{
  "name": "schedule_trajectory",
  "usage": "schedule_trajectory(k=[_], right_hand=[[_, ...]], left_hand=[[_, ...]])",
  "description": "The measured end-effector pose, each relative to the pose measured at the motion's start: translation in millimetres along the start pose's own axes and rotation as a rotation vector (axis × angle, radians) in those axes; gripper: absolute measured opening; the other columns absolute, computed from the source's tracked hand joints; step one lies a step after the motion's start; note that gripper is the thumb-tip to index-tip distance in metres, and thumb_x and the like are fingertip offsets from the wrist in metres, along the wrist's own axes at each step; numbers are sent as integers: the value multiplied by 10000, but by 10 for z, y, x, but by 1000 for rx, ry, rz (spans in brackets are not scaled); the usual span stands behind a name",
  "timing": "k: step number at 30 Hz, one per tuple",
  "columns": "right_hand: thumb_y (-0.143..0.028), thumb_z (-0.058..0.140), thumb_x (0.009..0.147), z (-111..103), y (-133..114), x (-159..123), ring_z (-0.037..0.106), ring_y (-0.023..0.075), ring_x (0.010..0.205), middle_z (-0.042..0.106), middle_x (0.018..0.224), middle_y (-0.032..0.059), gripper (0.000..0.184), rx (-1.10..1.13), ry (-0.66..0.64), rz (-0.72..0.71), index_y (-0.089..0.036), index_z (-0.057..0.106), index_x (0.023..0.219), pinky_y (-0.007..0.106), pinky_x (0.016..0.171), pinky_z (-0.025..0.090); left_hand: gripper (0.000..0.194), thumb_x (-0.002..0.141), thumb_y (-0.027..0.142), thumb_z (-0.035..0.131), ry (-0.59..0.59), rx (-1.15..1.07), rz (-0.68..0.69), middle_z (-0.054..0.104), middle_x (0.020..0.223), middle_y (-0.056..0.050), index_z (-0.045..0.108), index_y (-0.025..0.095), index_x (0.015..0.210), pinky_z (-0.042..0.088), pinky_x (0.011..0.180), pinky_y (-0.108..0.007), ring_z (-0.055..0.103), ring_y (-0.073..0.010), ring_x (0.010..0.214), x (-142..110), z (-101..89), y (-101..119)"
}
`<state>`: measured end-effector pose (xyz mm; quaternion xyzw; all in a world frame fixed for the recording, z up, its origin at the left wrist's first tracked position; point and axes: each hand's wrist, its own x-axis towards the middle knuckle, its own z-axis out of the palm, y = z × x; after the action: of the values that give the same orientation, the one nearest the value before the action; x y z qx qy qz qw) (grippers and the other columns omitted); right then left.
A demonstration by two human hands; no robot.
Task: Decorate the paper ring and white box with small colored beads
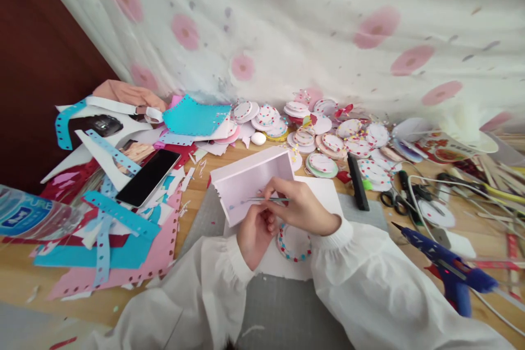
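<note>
Both hands meet over a small white box [251,167], open on top, with a few small blue bits inside. My right hand [293,203] pinches a thin metal tool like tweezers [255,198], whose tip points left over the box. Just below it, my left hand [255,229] is closed with curled fingers near the tool; anything in it is too small to make out. Below my right hand, a ring dotted red and blue [294,259] lies on a white sheet [330,192], partly hidden by the hand.
Several decorated paper discs [322,164] crowd the back. Paper scraps, a phone [148,178] and a bottle [30,214] are at left. A blue glue gun [449,262], scissors [394,202], a black bar [358,181] and cables lie right. A grey mat [283,311] is underneath.
</note>
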<state>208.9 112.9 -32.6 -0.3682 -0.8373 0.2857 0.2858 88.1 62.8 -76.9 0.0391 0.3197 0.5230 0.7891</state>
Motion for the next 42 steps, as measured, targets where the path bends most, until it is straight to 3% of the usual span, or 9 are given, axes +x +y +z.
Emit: schedule_trajectory(k=[9, 14, 17, 21, 25, 29, 32, 38, 42], right_hand=[[-163, 570, 756, 136, -135, 187, 534, 107, 586, 629, 710, -51, 112, -195, -71, 82, -227, 509, 825, 224, 549, 285], [-176, 551, 774, 192, -122, 198, 504, 119, 558, 576, 634, -47, 91, -255, -70, 137, -228, 499, 827, 244, 520, 233], [-174, 582, 763, 139, -145, 196, 524, 119, 582, 565, 657, -51, 142, -128, -37, 148, -228, 456, 801, 236, 536, 284], [-200, 630, 770, -133, -252, 109, 598, 142, 671, 567, 711, -34, 288, 198, 187, 113, -232, 346, 734, 245, 571, 391], [-238, 699, 750, -444, -310, -172, 626, 171, 675, 636, 721, -7, 396, 417, 489, 165, -248, 304, 726, 277, 565, 433], [-218, 742, 710, -484, -139, -591, 642, 189, 701, 661, 726, -12, 423, 575, 731, 295, -252, 322, 745, 288, 583, 446], [-223, 749, 699, -335, 56, -840, 635, 183, 711, 631, 677, -31, 424, 671, 824, 399, -247, 328, 739, 276, 585, 436], [-248, 748, 691, -85, 239, -981, 639, 163, 658, 604, 602, -66, 463, 818, 820, 460, -243, 287, 725, 314, 684, 477], [-265, 744, 702, -60, 230, -986, 677, 199, 725, 632, 625, -50, 468, 833, 776, 467, -244, 277, 731, 319, 678, 479]], left_hand=[[359, 766, 452, 669, -17, -11, 25, 429, 505, 48, 474, 163, 681, 289, 475, -215, 360, -82, 458, 15, -49, -51], [367, 739, 448, 696, -2, -12, 44, 431, 503, 53, 466, 167, 686, 300, 482, -213, 372, -80, 462, 15, -61, -56], [326, 742, 392, 684, -5, 16, 57, 425, 498, 54, 464, 166, 662, 299, 477, -212, 371, -76, 456, 10, -38, -42], [235, 728, 300, 652, 16, 63, 31, 435, 509, 54, 494, 148, 645, 285, 462, -201, 352, -56, 439, -8, 13, -13], [283, 719, 380, 661, 50, 109, 16, 424, 493, 60, 531, 137, 656, 286, 457, -191, 345, -48, 426, -8, 43, 47], [354, 733, 461, 640, 19, 168, -5, 435, 512, 48, 536, 138, 630, 289, 458, -190, 349, -52, 437, 27, 46, 167], [283, 733, 404, 654, -38, 325, 61, 457, 562, 40, 581, 137, 674, 309, 490, -193, 373, -60, 479, 44, 46, 240], [90, 679, 166, 708, -247, 1026, 223, 537, 636, -2, 697, 155, 768, 345, 573, -217, 449, -112, 591, 8, 42, 210], [55, 687, 134, 710, -348, 1131, 262, 594, 679, -44, 731, 164, 728, 363, 598, -236, 475, -139, 615, -5, 39, 179]])
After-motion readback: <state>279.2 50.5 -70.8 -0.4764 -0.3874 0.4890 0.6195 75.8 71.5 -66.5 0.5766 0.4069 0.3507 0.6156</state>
